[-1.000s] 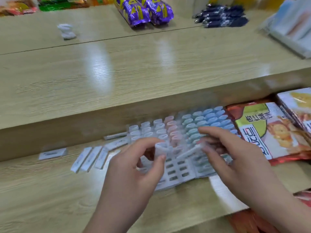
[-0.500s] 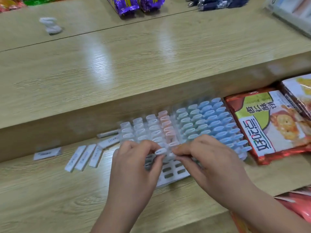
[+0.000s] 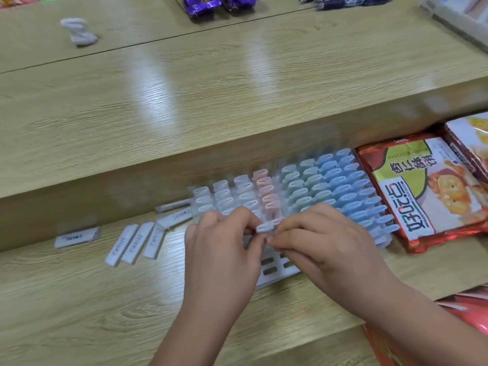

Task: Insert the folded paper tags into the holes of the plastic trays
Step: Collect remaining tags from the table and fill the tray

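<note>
A clear plastic tray [image 3: 274, 276] lies on the lower wooden shelf, its far rows filled with white, pink and blue folded paper tags [image 3: 332, 188]. Empty slots show at its near edge. My left hand [image 3: 224, 249] and my right hand [image 3: 324, 241] meet over the tray's middle. Together their fingertips pinch one white folded tag [image 3: 264, 227] just above the tray. Several flat white tags [image 3: 134, 243] lie on the shelf to the left.
Snack packets [image 3: 430, 191] lie right of the tray. The raised upper shelf [image 3: 184, 107] runs close behind it, carrying a white twisted object [image 3: 78, 31], purple packets [image 3: 200, 5] and dark pens [image 3: 343, 1]. A red packet [image 3: 470, 310] sits at the lower right.
My hands came together from apart and now pinch one folded tag between them over the tray. The camera view shifted slightly downward and closer.
</note>
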Motion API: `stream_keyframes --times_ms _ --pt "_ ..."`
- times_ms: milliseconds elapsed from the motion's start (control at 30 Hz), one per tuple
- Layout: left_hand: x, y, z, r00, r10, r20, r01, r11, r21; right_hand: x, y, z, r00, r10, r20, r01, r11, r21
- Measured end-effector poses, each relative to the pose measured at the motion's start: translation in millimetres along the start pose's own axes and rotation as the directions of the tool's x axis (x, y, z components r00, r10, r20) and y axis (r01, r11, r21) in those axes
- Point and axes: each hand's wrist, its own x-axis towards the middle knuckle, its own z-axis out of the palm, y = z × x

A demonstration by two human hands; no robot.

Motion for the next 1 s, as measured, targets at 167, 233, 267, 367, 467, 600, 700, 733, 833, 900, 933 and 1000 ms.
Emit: stream_keyframes --times_ms 167,233,267,367,467,600,700,733,833,900,933,1000 --pt "5.9 4.2 -2.4 0.992 0.044 0.12 -0.076 0.956 0.284 -2.8 0.2 3.7 1.0 -0.013 0.01 0.013 1.0 -0.012" --pt "9.4 5.5 -6.0 0.982 0.03 0.184 -0.097 0.925 0.368 -3.0 0.1 6.1 1.0 -0.013 0.011 0.013 0.999 -0.034" --pt "10.6 5.6 -8.8 0.977 0.026 0.213 -0.108 0.918 0.382 -2.8 0.2 6.8 1.0 -0.012 0.008 0.012 0.999 -0.045" --pt "10.3 3.3 -18.5 0.961 0.055 0.27 -0.147 0.93 0.336 -1.5 0.4 7.7 1.0 -0.022 0.004 0.022 0.997 -0.073" --pt "7.6 0.3 -27.0 0.963 0.119 0.243 -0.186 0.943 0.276 -1.2 -0.5 10.0 0.997 -0.075 0.004 0.075 0.992 -0.105" --pt "9.0 -7.8 -23.2 0.948 0.174 0.266 -0.255 0.916 0.309 -1.2 -0.7 12.4 0.991 -0.134 -0.017 0.131 0.983 -0.129" --pt "7.9 -14.4 -19.7 0.943 0.232 0.238 -0.294 0.915 0.275 -4.0 -4.0 13.0 0.987 -0.157 -0.033 0.151 0.976 -0.155" --pt "5.3 -17.7 -19.6 0.945 0.254 0.204 -0.297 0.928 0.223 -4.1 -7.8 14.0 0.986 -0.154 -0.059 0.144 0.978 -0.148" --pt "-7.9 -40.4 -26.9 0.961 0.276 0.0 -0.275 0.961 0.031 7.1 -31.8 22.8 0.983 -0.123 -0.136 0.112 0.99 -0.085" --pt "-17.0 -69.5 -38.0 0.973 0.19 -0.129 -0.197 0.98 -0.038 22.0 -58.4 36.9 0.983 -0.115 -0.14 0.111 0.993 -0.032" --pt "-21.1 -87.0 -44.7 0.978 0.114 -0.175 -0.125 0.991 -0.05 29.7 -73.6 46.8 0.984 -0.112 -0.136 0.111 0.994 -0.012" --pt "-27.8 -122.5 -57.4 0.968 -0.074 -0.24 0.064 0.997 -0.05 44.4 -105.5 69.9 0.993 -0.079 -0.092 0.08 0.997 0.004"
